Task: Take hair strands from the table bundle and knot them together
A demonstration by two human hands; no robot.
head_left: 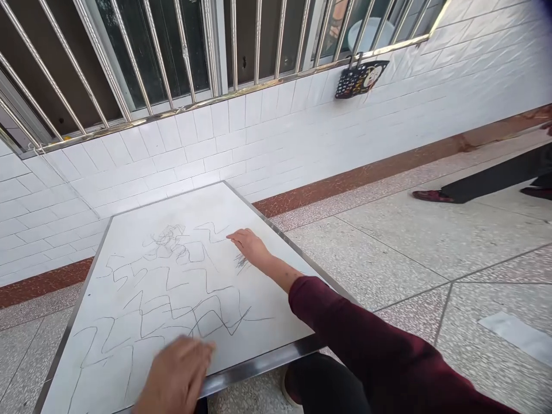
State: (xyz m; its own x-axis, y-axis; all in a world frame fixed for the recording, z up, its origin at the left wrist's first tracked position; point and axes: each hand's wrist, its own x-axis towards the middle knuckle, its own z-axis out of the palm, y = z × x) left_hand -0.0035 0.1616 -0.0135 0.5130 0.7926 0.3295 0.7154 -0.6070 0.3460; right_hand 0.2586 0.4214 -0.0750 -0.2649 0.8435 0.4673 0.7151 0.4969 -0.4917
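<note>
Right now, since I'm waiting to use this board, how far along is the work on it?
Done: zigzag lines cover most of the board, with a tangle at the far end. In hand: the right hand sits beside a dark patch of short strokes, the left hand blurred near the front edge. Left: a bare strip toward the right edge, though nothing shows if it needs filling.

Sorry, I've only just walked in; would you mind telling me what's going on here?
A person in a maroon sleeve has both hands over a steel-edged white board covered in dark zigzag scribbles. Their right hand lies flat on it beside a small dense patch of scribble, and their blurred left hand is at its near part. Another person's foot stands off to the right.
</note>
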